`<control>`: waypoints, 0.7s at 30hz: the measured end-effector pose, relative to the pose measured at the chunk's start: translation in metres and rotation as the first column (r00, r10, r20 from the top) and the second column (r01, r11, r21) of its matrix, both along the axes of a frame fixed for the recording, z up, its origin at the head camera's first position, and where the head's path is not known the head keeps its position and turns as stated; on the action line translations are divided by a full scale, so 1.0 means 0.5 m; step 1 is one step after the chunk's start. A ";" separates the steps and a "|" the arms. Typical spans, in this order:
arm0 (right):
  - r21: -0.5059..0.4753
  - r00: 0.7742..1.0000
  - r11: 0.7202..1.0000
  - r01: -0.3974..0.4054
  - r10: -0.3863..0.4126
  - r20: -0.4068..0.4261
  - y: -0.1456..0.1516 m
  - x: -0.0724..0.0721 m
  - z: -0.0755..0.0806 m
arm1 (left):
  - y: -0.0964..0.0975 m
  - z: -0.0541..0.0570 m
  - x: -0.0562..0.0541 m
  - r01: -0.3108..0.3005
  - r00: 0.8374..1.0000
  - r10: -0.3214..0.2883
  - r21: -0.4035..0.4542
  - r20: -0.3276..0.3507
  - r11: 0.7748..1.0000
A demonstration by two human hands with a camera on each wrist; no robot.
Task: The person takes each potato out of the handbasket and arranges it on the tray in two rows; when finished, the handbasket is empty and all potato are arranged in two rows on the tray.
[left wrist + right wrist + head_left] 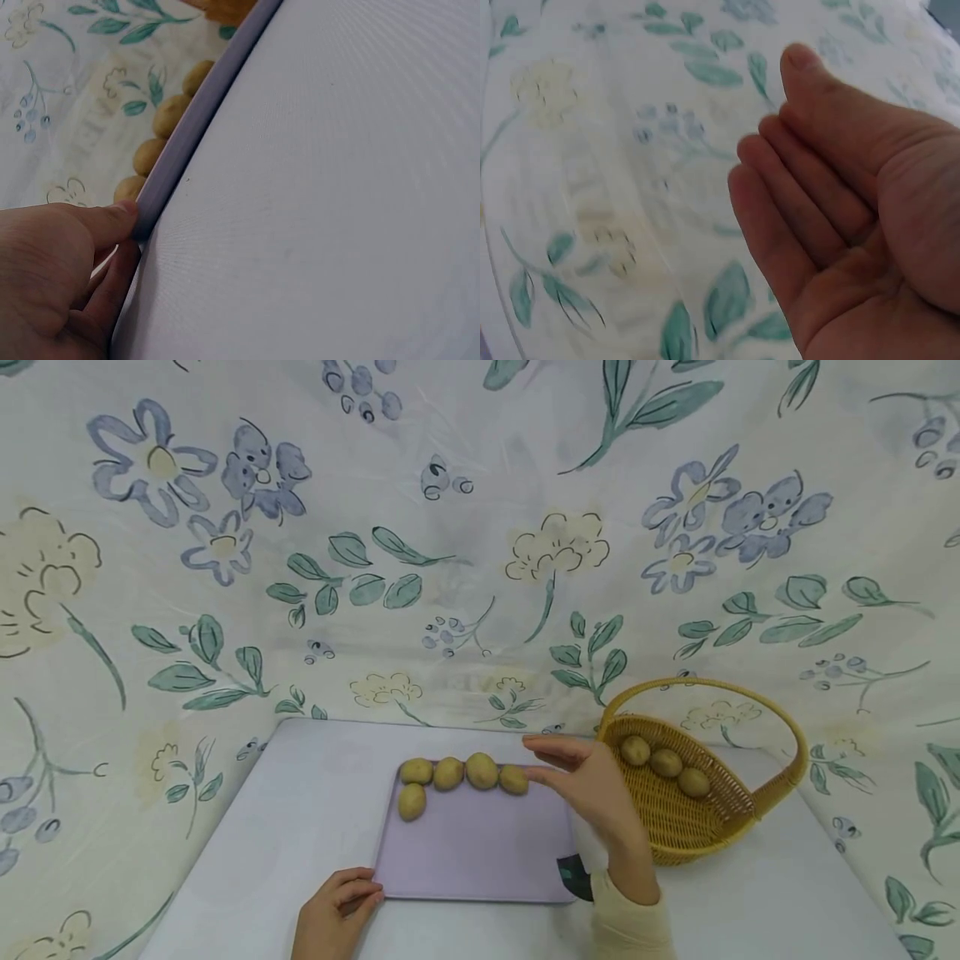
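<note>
The table (315,810) is white, smooth and flat. A light purple tray (480,856) with four sides lies on it, close to the middle. Over on the right, near the tray but not touching it, a yellow-brown woven basket (667,814) with a big curved handle (801,756) sits on the table too.
</note>
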State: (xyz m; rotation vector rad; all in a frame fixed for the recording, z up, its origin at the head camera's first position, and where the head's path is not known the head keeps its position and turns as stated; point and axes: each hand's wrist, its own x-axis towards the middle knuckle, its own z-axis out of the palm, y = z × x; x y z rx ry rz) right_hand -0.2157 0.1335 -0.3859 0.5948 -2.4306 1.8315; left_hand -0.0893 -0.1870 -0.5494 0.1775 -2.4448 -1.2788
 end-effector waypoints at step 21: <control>0.241 0.979 0.954 0.179 -0.197 0.055 0.256 -0.013 -0.015 | -0.004 0.004 0.004 0.009 1.000 -0.009 0.005 0.018 1.000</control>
